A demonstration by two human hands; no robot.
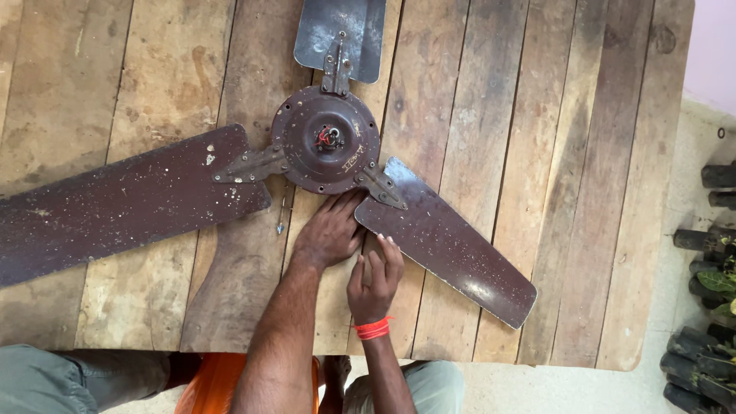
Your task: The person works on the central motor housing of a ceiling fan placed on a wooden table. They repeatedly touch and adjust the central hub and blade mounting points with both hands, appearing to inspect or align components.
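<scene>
So from the head camera looking straight down: there's an old brown ceiling fan (326,139) lying flat on a rough plank counter (537,115), motor hub in the middle with a red bit at its centre, and three blades sticking out. The long left blade (115,203) runs off the frame edge, the top blade (341,31) is cut off by the top of the picture, and the right blade (448,245) angles down toward the near edge of the counter. A thin screwdriver-looking tool (282,215) lies on the planks just below the hub, beside the left blade's bracket (too small to tell exactly what it is). Off to the right on the floor there's a cluster of dark plant bags (705,307) with some green leaves. The left hand (330,234) is palm down, fingers loosely together, fingertips touching the lower rim of the hub right by the right blade's bracket. The right hand (374,280), red thread around its wrist, sits just beside the left one with fingers curled up loosely, touching the edge of the right blade; I can't tell whether it's pinching anything.
</scene>
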